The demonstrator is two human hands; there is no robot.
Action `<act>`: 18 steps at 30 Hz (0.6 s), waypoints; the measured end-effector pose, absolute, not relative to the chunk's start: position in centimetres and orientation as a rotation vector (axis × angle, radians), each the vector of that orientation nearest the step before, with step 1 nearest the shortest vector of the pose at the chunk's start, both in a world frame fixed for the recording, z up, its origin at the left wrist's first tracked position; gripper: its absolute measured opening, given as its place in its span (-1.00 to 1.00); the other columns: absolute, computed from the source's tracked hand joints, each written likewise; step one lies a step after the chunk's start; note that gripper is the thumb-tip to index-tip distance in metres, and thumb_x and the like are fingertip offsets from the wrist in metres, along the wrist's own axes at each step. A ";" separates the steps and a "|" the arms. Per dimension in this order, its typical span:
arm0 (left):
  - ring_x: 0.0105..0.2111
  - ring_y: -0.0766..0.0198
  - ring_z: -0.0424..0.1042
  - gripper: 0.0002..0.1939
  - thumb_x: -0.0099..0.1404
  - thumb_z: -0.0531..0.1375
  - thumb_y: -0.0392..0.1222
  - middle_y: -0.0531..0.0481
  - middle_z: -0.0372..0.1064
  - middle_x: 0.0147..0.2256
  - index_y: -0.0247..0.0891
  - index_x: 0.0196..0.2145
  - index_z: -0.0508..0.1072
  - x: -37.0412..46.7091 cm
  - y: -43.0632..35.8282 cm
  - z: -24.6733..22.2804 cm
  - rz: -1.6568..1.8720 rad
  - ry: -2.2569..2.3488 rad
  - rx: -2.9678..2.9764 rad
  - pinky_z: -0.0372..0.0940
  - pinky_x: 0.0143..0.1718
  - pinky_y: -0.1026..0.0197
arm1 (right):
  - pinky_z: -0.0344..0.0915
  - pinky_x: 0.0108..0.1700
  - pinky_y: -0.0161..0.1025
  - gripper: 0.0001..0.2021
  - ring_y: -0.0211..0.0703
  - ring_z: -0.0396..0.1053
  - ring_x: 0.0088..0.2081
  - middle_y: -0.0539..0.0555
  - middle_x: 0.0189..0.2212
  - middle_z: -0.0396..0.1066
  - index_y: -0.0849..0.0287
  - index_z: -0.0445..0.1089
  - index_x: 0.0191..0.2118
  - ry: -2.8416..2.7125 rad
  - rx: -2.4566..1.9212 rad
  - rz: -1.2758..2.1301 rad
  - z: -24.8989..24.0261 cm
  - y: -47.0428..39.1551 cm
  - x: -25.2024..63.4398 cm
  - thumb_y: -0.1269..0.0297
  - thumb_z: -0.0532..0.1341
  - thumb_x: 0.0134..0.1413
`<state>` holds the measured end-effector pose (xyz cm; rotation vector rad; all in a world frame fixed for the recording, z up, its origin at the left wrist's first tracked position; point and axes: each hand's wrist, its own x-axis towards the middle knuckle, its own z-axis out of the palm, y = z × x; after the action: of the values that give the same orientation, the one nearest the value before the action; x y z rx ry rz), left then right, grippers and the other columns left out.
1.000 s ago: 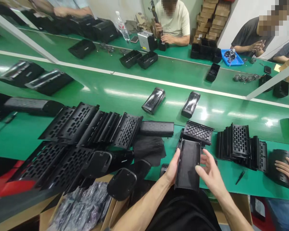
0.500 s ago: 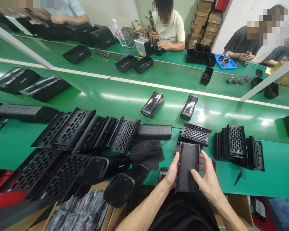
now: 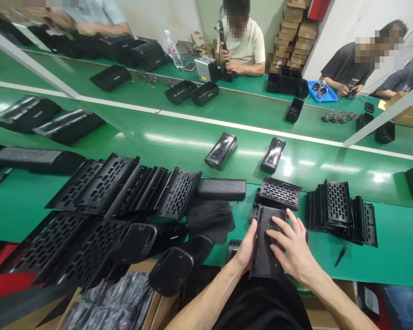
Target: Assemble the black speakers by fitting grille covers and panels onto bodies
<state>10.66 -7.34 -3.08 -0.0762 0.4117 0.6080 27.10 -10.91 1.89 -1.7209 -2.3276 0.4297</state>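
A black curved panel [image 3: 265, 247] is held upright in front of my body, its smooth dark inner side facing me. My left hand [image 3: 247, 245] grips its left edge. Spread over the panel's face, the fingers of my right hand [image 3: 291, 245] touch the dark surface. Just behind it lies a perforated black grille [image 3: 280, 192]. A stack of similar grilles [image 3: 337, 204] stands to the right, and a black cloth pile [image 3: 209, 221] lies to the left beside a black speaker [image 3: 222, 188].
Many grilles [image 3: 120, 183] and black housings [image 3: 170, 270] crowd the left. Two glossy units [image 3: 221, 150] sit on the green surface beyond. A black pen-like tool [image 3: 340, 255] lies at right. Several people work across the bench. An open box [image 3: 151, 311] of wrapped parts stands below.
My right hand has moved from the panel's right edge onto its face, with the fingers now spread across it. My left hand keeps its grip on the left edge.
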 end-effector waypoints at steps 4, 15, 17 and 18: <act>0.07 -0.08 0.53 -0.28 0.43 0.14 0.27 -0.31 0.55 0.08 -0.33 0.31 0.39 10.5 -7.3 -3.0 0.608 0.425 -0.094 0.36 0.12 0.02 | 0.01 0.31 0.56 -0.61 0.43 -0.22 0.50 0.10 0.35 0.30 -0.04 0.51 0.13 -2.349 -1.746 0.456 2.0 -10.9 26.9 0.43 0.18 0.26; 0.08 -0.09 0.52 -0.25 0.48 0.04 0.27 -0.35 0.55 0.08 -0.39 0.33 0.35 10.5 -6.7 -3.4 0.597 0.441 -0.117 0.31 0.19 -0.04 | -0.03 0.29 0.63 -0.59 0.45 -0.26 0.51 0.03 0.36 0.31 -0.06 0.48 0.15 -2.352 -1.752 0.538 1.5 -10.0 26.8 0.44 0.17 0.26; 0.09 -0.10 0.52 -0.25 0.48 0.03 0.27 -0.35 0.54 0.09 -0.39 0.34 0.34 10.5 -6.5 -3.1 0.604 0.435 -0.122 0.29 0.21 -0.05 | -0.05 0.29 0.65 -0.58 0.45 -0.25 0.51 0.03 0.36 0.31 -0.07 0.48 0.15 -2.332 -1.737 0.575 1.6 -10.1 26.7 0.45 0.17 0.25; 0.09 -0.10 0.52 -0.26 0.49 0.03 0.26 -0.35 0.54 0.09 -0.38 0.34 0.34 10.5 -6.5 -3.0 0.609 0.433 -0.127 0.29 0.21 -0.06 | -0.05 0.29 0.66 -0.57 0.45 -0.25 0.51 0.03 0.36 0.30 -0.07 0.47 0.16 -2.315 -1.722 0.590 1.7 -10.1 26.7 0.44 0.18 0.25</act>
<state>10.51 -6.48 -3.00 -0.1267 0.4335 0.6090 26.74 -10.11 1.72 -1.7215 -2.3155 0.5899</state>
